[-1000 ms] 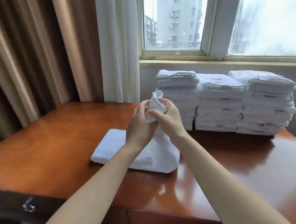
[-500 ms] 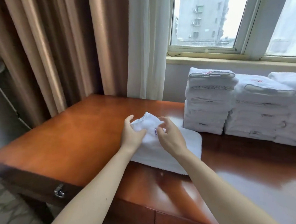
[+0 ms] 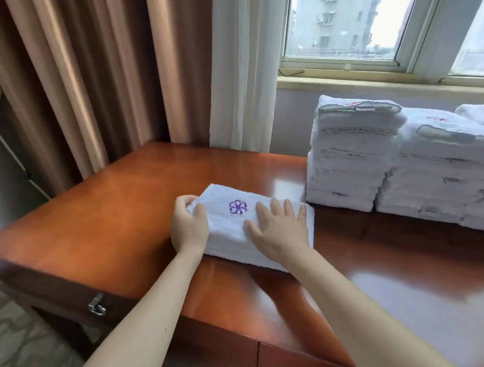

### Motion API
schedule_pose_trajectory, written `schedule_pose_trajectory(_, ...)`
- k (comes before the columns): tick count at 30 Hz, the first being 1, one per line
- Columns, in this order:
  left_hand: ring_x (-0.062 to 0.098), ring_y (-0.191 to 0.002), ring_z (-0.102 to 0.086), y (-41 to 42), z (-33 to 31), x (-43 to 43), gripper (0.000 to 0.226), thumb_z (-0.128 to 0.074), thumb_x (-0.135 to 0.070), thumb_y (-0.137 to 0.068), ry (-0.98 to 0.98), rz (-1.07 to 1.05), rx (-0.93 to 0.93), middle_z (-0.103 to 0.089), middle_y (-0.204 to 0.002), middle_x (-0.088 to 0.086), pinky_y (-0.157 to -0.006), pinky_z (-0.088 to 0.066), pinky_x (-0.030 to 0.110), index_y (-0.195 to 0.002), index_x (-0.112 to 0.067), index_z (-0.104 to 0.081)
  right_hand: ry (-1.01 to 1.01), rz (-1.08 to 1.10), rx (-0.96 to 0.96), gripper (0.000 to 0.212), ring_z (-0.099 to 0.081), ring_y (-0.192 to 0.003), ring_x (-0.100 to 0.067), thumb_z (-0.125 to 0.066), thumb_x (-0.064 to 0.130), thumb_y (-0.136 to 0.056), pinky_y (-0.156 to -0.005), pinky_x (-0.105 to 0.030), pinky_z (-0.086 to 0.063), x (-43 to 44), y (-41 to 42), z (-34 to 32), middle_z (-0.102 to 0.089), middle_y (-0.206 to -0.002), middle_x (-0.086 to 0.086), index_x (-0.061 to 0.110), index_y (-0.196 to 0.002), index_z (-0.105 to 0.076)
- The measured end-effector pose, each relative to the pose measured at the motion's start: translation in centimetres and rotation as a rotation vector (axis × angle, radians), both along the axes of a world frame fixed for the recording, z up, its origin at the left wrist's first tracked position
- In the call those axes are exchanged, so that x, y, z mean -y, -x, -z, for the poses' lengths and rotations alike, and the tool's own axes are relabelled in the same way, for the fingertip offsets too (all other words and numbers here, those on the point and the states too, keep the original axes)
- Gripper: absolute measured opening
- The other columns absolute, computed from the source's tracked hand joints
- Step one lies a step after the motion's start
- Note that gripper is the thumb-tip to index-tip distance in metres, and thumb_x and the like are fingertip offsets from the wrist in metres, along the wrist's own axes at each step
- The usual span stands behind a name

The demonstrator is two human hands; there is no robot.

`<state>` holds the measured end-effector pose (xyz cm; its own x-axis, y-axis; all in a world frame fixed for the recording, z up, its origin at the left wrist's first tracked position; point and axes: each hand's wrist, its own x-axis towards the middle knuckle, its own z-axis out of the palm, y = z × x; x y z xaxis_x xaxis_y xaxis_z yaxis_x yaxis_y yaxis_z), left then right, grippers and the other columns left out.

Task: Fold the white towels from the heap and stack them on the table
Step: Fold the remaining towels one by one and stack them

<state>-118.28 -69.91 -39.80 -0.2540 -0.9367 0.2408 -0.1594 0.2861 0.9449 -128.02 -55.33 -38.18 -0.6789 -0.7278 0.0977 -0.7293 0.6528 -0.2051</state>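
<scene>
Glossy wooden table, folded towel, towel stacks

Our 2 forearms are bare to the frame edge. Our left hand and right hand are bare too; a dark speck marks the left forearm.

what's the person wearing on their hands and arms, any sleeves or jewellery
Nothing shows. The left hand and right hand are bare: no gloves, rings, watch or bracelet. No sleeve reaches into view on either side.
</scene>
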Motion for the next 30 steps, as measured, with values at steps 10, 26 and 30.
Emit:
schedule_pose_trajectory(10,0.019,-0.128,-0.043,-0.5,0.0,0.2,0.061,-0.037,0.013,-0.082,0.313,0.105,0.297,-0.040,-0.127,-0.008,-0.096,-0.035,0.026,-0.115,-0.028,-0.067,0.033,-0.147,-0.039,0.062,-0.008,-0.151,-0.029,-0.025,0.062,-0.098,-0.121,-0.051,0.000,0.0,1.9,1.3,-0.019,-0.163,-0.003,0.035,-0.153,-0.025)
schedule_pose_trajectory(26,0.033,-0.125,-0.046,1.4,-2.6,-2.6,0.052,-0.018,-0.038,-0.105,0.597,0.545,1.141,-0.044,-0.146,0.010,-0.105,-0.034,0.047,-0.156,-0.033,-0.019,0.311,-0.263,-0.105,0.035,-0.046,-0.135,-0.008,-0.049,0.030,-0.099,-0.112,-0.031,-0.033,-4.4,4.7,1.5,-0.059,-0.138,0.010,0.026,-0.130,-0.064)
schedule_pose_trajectory(30,0.036,-0.124,-0.045,1.3,-3.2,-4.7,0.056,-0.015,-0.042,-0.103,0.456,0.443,1.298,-0.042,-0.144,0.017,-0.097,-0.035,0.047,-0.157,-0.030,-0.014,0.362,-0.068,-0.156,0.027,-0.051,-0.119,-0.020,-0.043,0.031,-0.100,-0.101,-0.035,-0.038,-4.9,3.9,1.9,-0.063,-0.111,0.005,0.019,-0.105,-0.066)
